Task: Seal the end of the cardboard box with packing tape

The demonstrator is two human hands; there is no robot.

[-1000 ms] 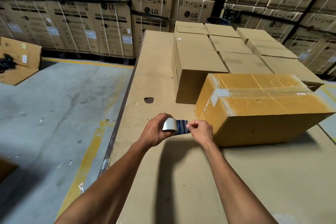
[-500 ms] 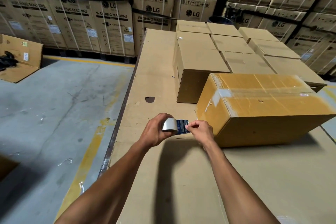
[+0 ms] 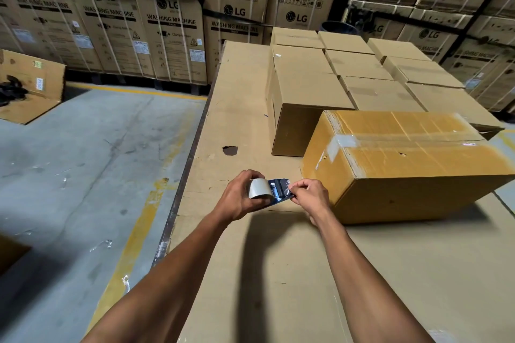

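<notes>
1. The left hand (image 3: 239,199) is wrapped around the packing tape roll (image 3: 260,188); the right hand (image 3: 312,196) pinches its short free tape end (image 3: 281,189).
2. The cardboard box (image 3: 404,164) lies just right of and beyond the pinch, its long axis running away rightward.
3. Its near end (image 3: 320,167) faces the grip; the right hand is nearer.

Tape roll (image 3: 260,188) left of the cardboard box (image 3: 401,164) — both above the table (image 3: 278,273) — stacked boxes (image 3: 359,69) behind
</notes>
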